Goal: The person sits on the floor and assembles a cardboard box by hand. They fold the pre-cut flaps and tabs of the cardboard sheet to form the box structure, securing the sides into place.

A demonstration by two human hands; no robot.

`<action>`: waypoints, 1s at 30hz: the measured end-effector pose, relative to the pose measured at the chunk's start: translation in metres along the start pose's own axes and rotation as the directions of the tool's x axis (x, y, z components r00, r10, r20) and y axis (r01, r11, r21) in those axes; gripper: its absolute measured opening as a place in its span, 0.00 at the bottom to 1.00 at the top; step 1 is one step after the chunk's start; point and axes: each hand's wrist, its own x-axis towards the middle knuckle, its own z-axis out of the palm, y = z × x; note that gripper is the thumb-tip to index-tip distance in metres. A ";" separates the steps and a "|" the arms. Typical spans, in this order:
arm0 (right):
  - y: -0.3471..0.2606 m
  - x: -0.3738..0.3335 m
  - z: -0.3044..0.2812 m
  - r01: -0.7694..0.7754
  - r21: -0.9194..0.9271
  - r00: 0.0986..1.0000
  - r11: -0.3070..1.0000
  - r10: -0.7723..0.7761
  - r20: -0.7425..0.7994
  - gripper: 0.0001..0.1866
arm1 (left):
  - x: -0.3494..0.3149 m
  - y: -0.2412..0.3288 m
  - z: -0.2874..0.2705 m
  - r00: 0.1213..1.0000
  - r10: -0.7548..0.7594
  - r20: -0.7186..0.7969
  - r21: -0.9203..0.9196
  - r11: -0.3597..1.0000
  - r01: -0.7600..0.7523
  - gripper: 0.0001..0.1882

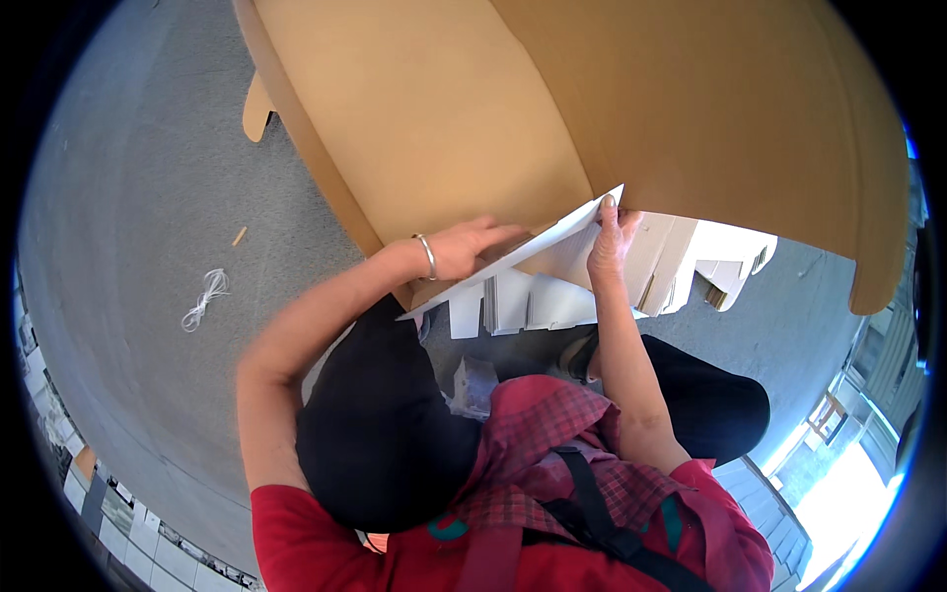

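Between your two hands: a white panel (538, 247), long, thin and flat, set slantwise from near left to far right.
Panel outline: seen nearly edge-on, it narrows to a sharp point at its near left end and ends in a crisp corner at the far right; the long upper edge looks slightly stepped.
Panel surface: pale and smooth, bright against the brown behind it.
Your right hand (610, 245): pinching the panel near its far right corner, thumb laid on the white face, fingers largely hidden behind it.
Your left hand (466, 250): reaching across from the left, just beyond the panel's upper edge, fingers stretched out and somewhat blurred; whether they touch the panel, you cannot tell from this view.
Brown carton (424, 109): large, on the far side of the panel, its light tan inner face to the left and a darker brown flap (720, 109) spreading to the right.
White cardboard pieces (552, 304): layered, just on the near side of the panel, with more folded pieces reaching right of your right hand.
Grey floor (138, 178): on its left part lie a loose bundle of white string (207, 299) and, a little farther off, a short tan stick (239, 236).
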 end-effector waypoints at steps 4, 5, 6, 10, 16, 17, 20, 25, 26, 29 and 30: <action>0.002 -0.002 0.002 0.068 -0.061 0.998 0.996 -0.068 -0.007 0.44 | 0.005 0.008 -0.007 0.996 0.013 0.086 0.221 0.975 -0.031 0.39; 0.003 -0.004 0.002 0.086 -0.090 0.996 0.992 -0.087 -0.012 0.43 | 0.005 0.008 -0.008 0.994 0.010 0.109 0.274 0.961 -0.040 0.38; 0.004 -0.007 0.005 0.108 -0.129 0.993 0.986 -0.112 -0.027 0.41 | 0.006 0.011 -0.009 0.991 0.007 0.132 0.327 0.944 -0.050 0.37; 0.009 -0.010 0.005 0.189 -0.228 0.976 0.955 -0.208 -0.061 0.38 | 0.008 0.020 -0.013 0.990 0.011 0.143 0.439 0.895 -0.073 0.34; -0.007 -0.007 0.024 0.060 -0.200 0.981 0.978 -0.095 -0.171 0.36 | -0.003 0.016 -0.024 0.999 0.007 -0.033 0.437 0.900 0.008 0.28; -0.008 -0.007 0.028 0.044 -0.191 0.977 0.981 -0.083 -0.198 0.36 | -0.010 0.009 -0.027 0.994 0.071 -0.081 0.364 0.931 -0.037 0.21; -0.005 -0.001 0.032 0.062 -0.174 0.961 0.983 -0.106 -0.254 0.40 | -0.037 -0.010 -0.040 0.985 -0.065 -0.159 -0.082 0.995 0.052 0.17; -0.008 0.000 0.037 0.063 -0.167 0.950 0.984 -0.111 -0.293 0.44 | -0.074 -0.003 -0.031 0.958 -0.285 0.010 -0.614 0.755 0.231 0.21; -0.005 0.002 0.035 0.062 -0.177 0.949 0.982 -0.113 -0.293 0.44 | -0.074 -0.001 -0.029 0.968 -0.253 0.000 -0.629 0.752 0.197 0.21; -0.003 0.000 0.031 0.048 -0.215 0.956 0.976 -0.107 -0.273 0.40 | -0.076 -0.003 -0.025 0.980 -0.199 0.026 -0.674 0.720 0.164 0.20; 0.000 0.002 0.026 0.048 -0.227 0.956 0.973 -0.111 -0.272 0.40 | -0.074 0.003 -0.025 0.985 -0.171 0.020 -0.655 0.742 0.142 0.19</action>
